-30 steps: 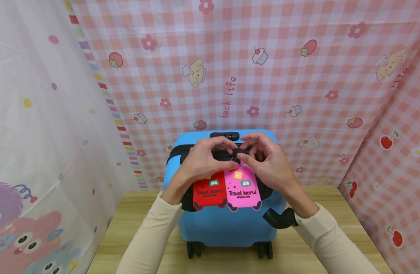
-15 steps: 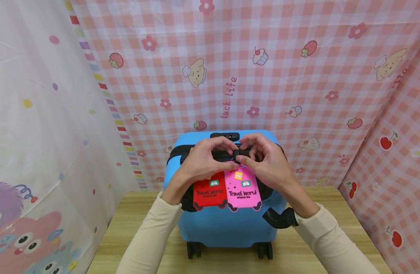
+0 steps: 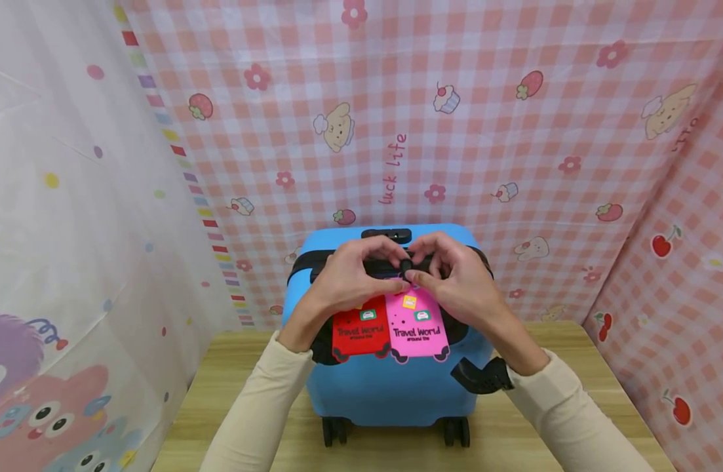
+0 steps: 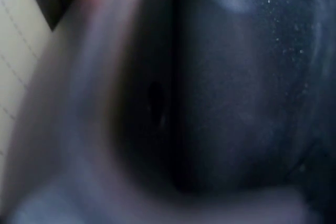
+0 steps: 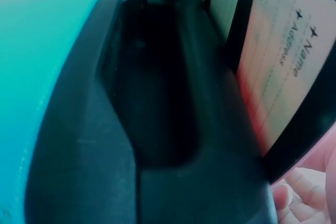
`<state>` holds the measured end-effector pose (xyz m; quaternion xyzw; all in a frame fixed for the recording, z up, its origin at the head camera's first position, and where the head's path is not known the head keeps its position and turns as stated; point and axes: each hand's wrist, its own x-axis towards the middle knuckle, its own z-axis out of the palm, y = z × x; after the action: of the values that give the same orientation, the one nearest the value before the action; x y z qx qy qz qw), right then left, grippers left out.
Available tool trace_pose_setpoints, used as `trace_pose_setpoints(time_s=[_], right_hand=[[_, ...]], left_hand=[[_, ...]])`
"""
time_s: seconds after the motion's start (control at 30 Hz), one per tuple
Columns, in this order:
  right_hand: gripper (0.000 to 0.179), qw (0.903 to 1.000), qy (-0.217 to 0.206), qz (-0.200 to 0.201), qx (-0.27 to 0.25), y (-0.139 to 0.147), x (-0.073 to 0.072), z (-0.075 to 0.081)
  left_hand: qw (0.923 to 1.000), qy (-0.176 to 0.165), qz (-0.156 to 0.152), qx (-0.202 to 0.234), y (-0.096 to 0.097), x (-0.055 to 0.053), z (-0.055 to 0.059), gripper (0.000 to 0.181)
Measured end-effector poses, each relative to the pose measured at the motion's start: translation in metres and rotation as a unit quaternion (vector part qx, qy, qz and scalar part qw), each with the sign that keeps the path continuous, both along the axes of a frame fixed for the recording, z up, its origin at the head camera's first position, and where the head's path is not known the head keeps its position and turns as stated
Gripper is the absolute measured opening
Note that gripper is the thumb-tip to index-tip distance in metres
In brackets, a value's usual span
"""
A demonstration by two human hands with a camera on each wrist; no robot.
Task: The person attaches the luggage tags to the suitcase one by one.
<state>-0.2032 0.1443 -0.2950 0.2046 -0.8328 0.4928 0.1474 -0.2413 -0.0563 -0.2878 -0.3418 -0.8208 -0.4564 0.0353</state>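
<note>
A pink luggage tag (image 3: 417,337) hangs beside a red luggage tag (image 3: 361,337) in front of a blue suitcase (image 3: 390,393). My right hand (image 3: 464,282) pinches a small black strap (image 3: 405,266) above the pink tag between thumb and fingers. From the other side my left hand (image 3: 352,275) holds the same strap, its thumb below and fingers above; its fingertips are partly hidden. Behind the hands lies the suitcase's black handle (image 3: 380,267). The right wrist view shows a tag's lined back (image 5: 286,51); the left wrist view is mostly dark blur.
The suitcase stands on its wheels (image 3: 457,431) on a wood-grain table (image 3: 219,387). A black band (image 3: 308,259) crosses its top. Checked cloth (image 3: 485,151) hangs behind and to the right, and a white printed curtain (image 3: 101,229) hangs left.
My right hand has shifted slightly left and down, with the strap piece and pink tag moving slightly left. The left hand stays almost still.
</note>
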Motion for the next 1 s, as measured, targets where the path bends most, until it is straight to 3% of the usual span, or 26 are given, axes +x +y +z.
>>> trace_pose_setpoints(time_s=[1.0], right_hand=[[0.020, 0.9972, -0.069, -0.003, 0.028, 0.0006, -0.0026, 0.0097]], left_hand=[[0.9998, -0.001, -0.011, 0.019, -0.0009, -0.0002, -0.0019, 0.025]])
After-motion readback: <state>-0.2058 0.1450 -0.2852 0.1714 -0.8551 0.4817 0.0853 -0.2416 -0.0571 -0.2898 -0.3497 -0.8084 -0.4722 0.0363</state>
